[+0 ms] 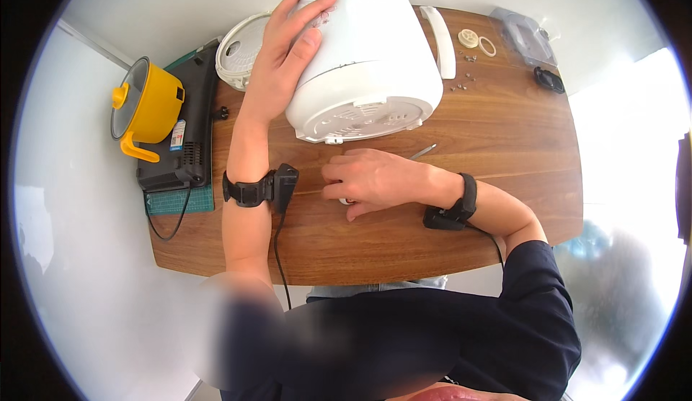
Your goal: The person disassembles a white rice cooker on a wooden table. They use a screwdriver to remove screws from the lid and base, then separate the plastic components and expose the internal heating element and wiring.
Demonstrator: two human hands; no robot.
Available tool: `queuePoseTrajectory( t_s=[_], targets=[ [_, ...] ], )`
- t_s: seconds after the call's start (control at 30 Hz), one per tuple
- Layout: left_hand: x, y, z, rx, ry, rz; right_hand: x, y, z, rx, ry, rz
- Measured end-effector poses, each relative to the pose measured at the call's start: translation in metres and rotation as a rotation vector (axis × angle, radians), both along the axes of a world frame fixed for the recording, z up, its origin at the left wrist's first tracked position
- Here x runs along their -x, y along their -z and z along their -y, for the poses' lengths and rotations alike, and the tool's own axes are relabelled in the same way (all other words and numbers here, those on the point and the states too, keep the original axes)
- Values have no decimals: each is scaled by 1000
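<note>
A white rice cooker (360, 48) lies on its side at the far middle of the table, its vented base (364, 118) facing me. My left hand (281, 59) rests against its left side, fingers spread. Just in front of the base, my right hand (371, 179) is closed low over the table, around a screwdriver. Its thin metal shaft (424, 152) sticks out beyond the hand toward the far right. Most of the handle is hidden under my fingers; a small pale end shows near the thumb.
Left of the cooker leans a round white lid part (241, 51). A yellow pot (155, 105) stands on a black appliance (189, 127) over a green mat (180, 201). To the right lie several screws (461, 84), a cream cap (468, 38), a ring (487, 46), a clear plastic box (530, 39) and a black object (549, 80).
</note>
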State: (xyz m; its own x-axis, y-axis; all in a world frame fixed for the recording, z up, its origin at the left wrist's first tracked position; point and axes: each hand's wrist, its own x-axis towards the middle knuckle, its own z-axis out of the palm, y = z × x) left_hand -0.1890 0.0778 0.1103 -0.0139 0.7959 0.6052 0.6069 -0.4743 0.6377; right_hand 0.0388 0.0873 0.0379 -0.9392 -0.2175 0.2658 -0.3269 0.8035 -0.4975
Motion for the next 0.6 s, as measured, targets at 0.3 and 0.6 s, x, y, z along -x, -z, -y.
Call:
queuePoseTrajectory(
  t_s=[0.3, 0.6],
  targets=[
    [-1, -2, 0, 10, 4, 9, -5, -9, 1, -39, -20, -25],
    [-2, -1, -2, 28, 1, -8, -22, -76, 5, 193, -129, -269]
  ],
)
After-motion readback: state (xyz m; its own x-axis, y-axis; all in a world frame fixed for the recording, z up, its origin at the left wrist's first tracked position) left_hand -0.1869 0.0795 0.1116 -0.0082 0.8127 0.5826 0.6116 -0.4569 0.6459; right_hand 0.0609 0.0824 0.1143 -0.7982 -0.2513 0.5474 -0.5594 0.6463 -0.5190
